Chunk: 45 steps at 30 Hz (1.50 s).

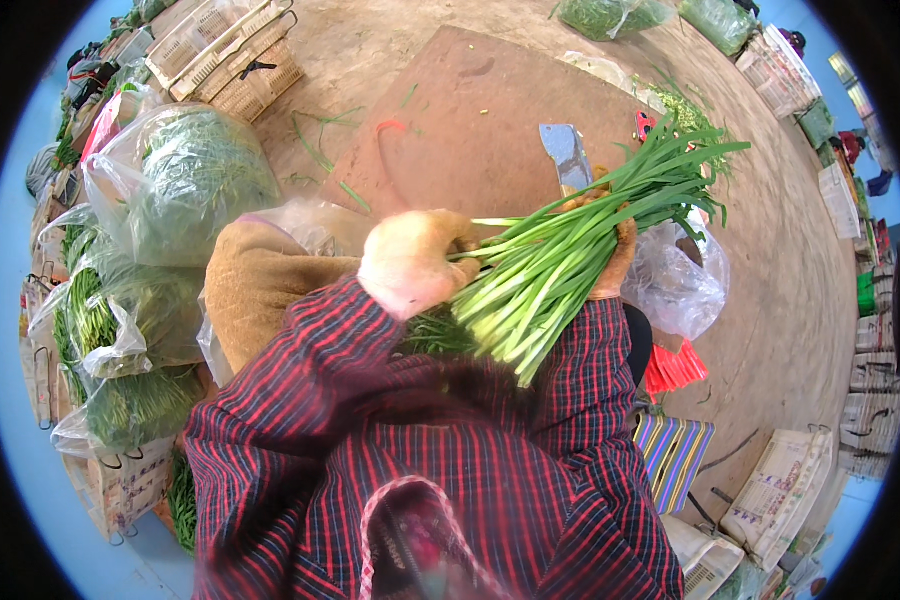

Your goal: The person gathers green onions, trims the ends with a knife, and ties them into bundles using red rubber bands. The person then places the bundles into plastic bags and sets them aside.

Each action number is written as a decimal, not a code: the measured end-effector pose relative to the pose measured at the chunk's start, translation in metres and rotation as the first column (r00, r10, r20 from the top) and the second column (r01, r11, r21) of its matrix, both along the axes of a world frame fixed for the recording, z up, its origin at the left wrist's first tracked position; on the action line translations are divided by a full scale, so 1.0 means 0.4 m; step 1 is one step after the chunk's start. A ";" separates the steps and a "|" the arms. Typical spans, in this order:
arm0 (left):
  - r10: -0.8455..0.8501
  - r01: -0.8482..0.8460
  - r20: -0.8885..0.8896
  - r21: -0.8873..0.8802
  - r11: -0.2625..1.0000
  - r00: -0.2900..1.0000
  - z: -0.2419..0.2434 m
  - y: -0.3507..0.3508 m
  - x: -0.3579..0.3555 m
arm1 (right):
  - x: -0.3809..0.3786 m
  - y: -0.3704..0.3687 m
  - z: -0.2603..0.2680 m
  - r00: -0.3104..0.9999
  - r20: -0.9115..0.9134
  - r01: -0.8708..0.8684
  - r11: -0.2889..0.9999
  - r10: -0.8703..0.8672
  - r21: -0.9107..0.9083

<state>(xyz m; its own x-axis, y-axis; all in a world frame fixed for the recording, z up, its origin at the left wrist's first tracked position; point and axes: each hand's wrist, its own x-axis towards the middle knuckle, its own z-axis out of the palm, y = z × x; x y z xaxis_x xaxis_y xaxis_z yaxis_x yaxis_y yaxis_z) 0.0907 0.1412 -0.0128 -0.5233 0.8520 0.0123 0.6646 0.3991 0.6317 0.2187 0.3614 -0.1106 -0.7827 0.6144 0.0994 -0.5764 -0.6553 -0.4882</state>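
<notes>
My right hand [613, 251] is wrapped around a thick bunch of garlic chives [562, 259]. The green leaf tips fan out to the upper right and the pale stalk ends point down towards me. At the bunch's left side, my left hand [416, 259] has its fingers closed on a few pale stalk ends. Beneath the bunch, more chives [439, 334] lie in my lap, partly covered by my sleeves. Just beyond my right hand a cleaver [566, 154] lies on a brown board [465, 142]; its handle is partly hidden.
Plastic bags of greens [202, 172] are piled at my left, with a plastic crate [232, 67] behind them. At the right are a clear plastic bag [679, 277], red strips [675, 367] and striped fabric [675, 461]. Trimmings [690, 112] lie past the board.
</notes>
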 end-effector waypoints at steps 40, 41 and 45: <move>-0.126 0.327 -0.435 0.426 0.843 0.892 -0.072 0.048 0.017 | -0.014 -0.035 0.025 0.947 -0.221 -0.254 0.964 0.232 -0.076; -0.146 0.314 -0.384 0.425 0.849 0.912 -0.075 0.048 0.013 | -0.014 -0.034 0.023 0.943 -0.231 -0.264 0.961 0.238 -0.088; -0.197 0.193 -0.049 0.521 0.831 0.979 -0.078 0.018 -0.001 | -0.012 -0.030 0.018 0.921 -0.256 -0.334 0.934 0.295 -0.126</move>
<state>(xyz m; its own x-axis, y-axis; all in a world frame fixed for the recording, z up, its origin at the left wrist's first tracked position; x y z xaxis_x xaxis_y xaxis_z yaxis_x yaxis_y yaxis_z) 0.0902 0.1484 -0.0439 -0.3486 0.8048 0.4803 0.6890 -0.1274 0.7135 0.2138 0.3495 -0.1033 -0.9057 0.3633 0.2186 -0.4106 -0.8802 -0.2379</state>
